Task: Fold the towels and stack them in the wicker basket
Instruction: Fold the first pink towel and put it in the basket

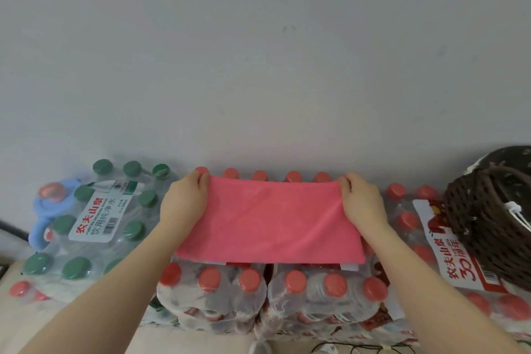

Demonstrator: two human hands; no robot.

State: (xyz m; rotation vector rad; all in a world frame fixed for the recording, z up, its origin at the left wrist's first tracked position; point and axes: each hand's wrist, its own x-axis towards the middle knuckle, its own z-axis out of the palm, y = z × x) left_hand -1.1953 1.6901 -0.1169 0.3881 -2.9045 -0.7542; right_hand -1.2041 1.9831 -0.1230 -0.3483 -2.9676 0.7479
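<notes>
Background: plain grey-white wall (258,52) fills the far upper part of the view, with shrink-wrapped packs of water bottles set against its foot.
Hidden: bottle packs under the pink rectangular cloth towel (270,221) show only as caps at its far edge and a white strip at its near edge; the inside of the dark brown wicker basket (488,210) cannot be made out, and the frame cuts off its right side.
Container: wicker basket sits at the far right on a red-capped bottle pack (457,264) with a red and white label.
Towel: lies spread across the red-capped bottle packs (258,287) in the middle, left of the basket.
Left hand (184,201): pinches the towel's far left corner.
Right hand (362,198): pinches the far right corner.
Around: green-capped bottle pack (94,218) at the left, a light blue plastic jug (46,210) half hidden behind it; cables near the lower edge.
</notes>
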